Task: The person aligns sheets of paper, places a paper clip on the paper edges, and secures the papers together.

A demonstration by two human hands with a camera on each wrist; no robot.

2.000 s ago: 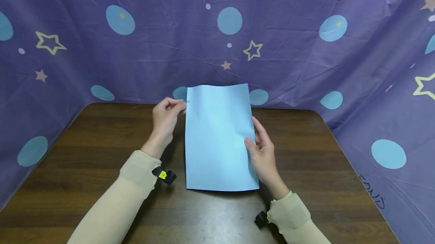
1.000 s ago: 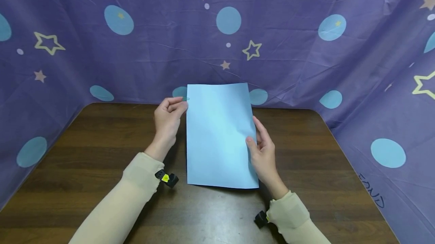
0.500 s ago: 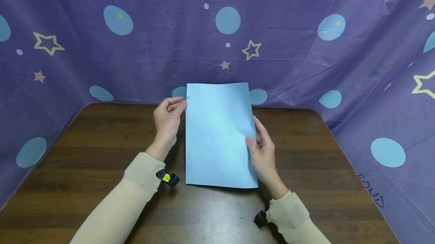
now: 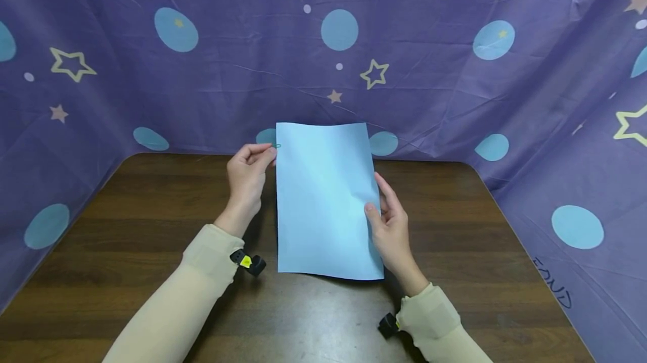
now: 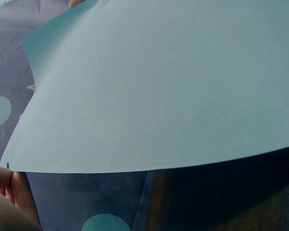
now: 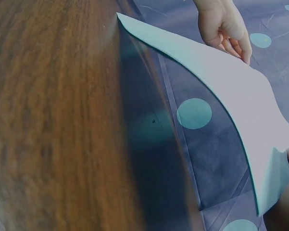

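A light blue sheet of paper point(image 4: 326, 200) is held up over the table, its face toward the head camera. At its upper left edge, thumb and fingertips of my left hand point(image 4: 247, 177) pinch a small green paper clip point(image 4: 277, 145), whose loop overlaps the paper's front. The clip's green end point(image 5: 8, 165) shows on the sheet near the fingertips in the left wrist view. My right hand point(image 4: 393, 228) grips the right edge, thumb in front and fingers behind. Seen from the right wrist, the paper point(image 6: 221, 77) bows between both hands.
The brown wooden table point(image 4: 151, 211) lies below the paper. A purple curtain point(image 4: 242, 31) with stars and blue dots hangs behind it and along both sides. Each beige sleeve carries a small black wrist camera point(image 4: 255, 265).
The paper has shifted slightly up, its lower edge now a little higher and more curved. The clip has moved slightly up with the left fingertips. The right hand keeps its grip.
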